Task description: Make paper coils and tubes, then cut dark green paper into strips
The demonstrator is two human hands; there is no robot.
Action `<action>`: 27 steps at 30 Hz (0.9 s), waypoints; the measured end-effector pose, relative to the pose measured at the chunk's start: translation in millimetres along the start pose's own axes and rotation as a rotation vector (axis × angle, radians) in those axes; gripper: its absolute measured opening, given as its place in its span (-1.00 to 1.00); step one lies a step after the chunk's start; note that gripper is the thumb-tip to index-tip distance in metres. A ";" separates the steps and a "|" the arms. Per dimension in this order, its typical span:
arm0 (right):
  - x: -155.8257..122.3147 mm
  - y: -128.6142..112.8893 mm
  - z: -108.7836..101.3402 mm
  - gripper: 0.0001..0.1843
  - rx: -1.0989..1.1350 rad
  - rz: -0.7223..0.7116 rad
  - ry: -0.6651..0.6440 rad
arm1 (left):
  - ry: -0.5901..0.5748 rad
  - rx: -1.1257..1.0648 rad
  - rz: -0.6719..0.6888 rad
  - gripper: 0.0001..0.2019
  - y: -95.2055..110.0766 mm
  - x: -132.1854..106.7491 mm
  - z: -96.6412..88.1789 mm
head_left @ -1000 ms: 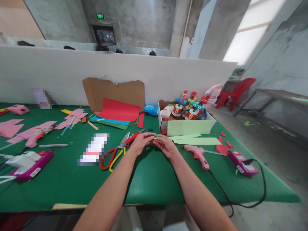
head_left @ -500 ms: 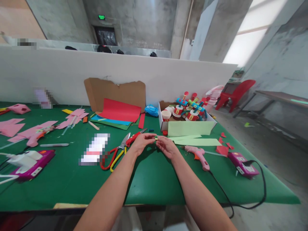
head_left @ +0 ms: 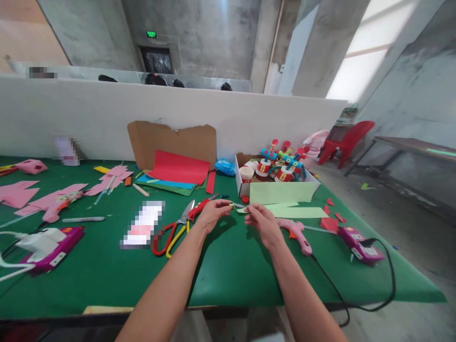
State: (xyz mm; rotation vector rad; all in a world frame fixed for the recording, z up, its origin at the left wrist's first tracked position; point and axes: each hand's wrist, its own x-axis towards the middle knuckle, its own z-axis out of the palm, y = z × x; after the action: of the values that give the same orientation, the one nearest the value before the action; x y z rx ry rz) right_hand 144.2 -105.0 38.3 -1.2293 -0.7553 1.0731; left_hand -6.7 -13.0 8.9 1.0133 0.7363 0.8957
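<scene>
My left hand [head_left: 214, 214] pinches a small green-and-yellow folded paper piece [head_left: 231, 205] between thumb and fingertips. To its right, my right hand [head_left: 262, 221] is apart from that piece, with its fingers loosely bent and nothing visible in them. Light green paper strips [head_left: 302, 212] lie just behind the right fingers. A pink glue gun [head_left: 299, 236] rests right beside my right hand, its front end partly hidden. Left of my left hand are red-handled pliers [head_left: 200, 209] and scissors [head_left: 179, 229] with red and yellow handles. A small dark folded paper spring [head_left: 224, 196] sits behind the left fingers.
A white box [head_left: 245, 188] at the back holds paper-cup figures [head_left: 285, 172]. Coloured paper sheets [head_left: 181, 167] lie at back centre. Purple power strips [head_left: 361, 244] stand at both sides, and a black cable [head_left: 392, 275] loops over the right front edge. Another pink glue gun [head_left: 53, 209] lies left.
My right hand has let go of the small folded paper piece and moved right, toward the glue gun. The left hand keeps the piece in nearly the same place. The view has tilted slightly.
</scene>
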 end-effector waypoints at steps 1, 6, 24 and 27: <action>-10.6 -5.3 -12.3 -0.65 -0.110 -0.076 0.030 | -0.010 -0.026 -0.014 -0.56 0.3 -0.1 0.3; -49.3 -21.6 -95.4 -0.63 -0.667 -0.282 0.405 | -0.047 -0.122 -0.076 -0.62 -0.9 1.0 1.1; -42.1 -19.4 -133.5 -0.84 -0.776 -0.021 0.419 | -0.182 -0.065 0.013 -0.54 -0.4 -2.7 -2.7; -51.7 -26.1 -121.2 -0.73 -0.233 0.001 0.292 | -0.190 -0.048 0.020 -0.55 0.4 -2.6 -1.5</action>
State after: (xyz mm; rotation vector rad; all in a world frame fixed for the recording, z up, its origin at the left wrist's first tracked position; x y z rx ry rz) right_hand 242.4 -196.5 42.8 -1.5452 -0.6652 0.7977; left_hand -9.2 -14.7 9.0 1.0482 0.5432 0.8180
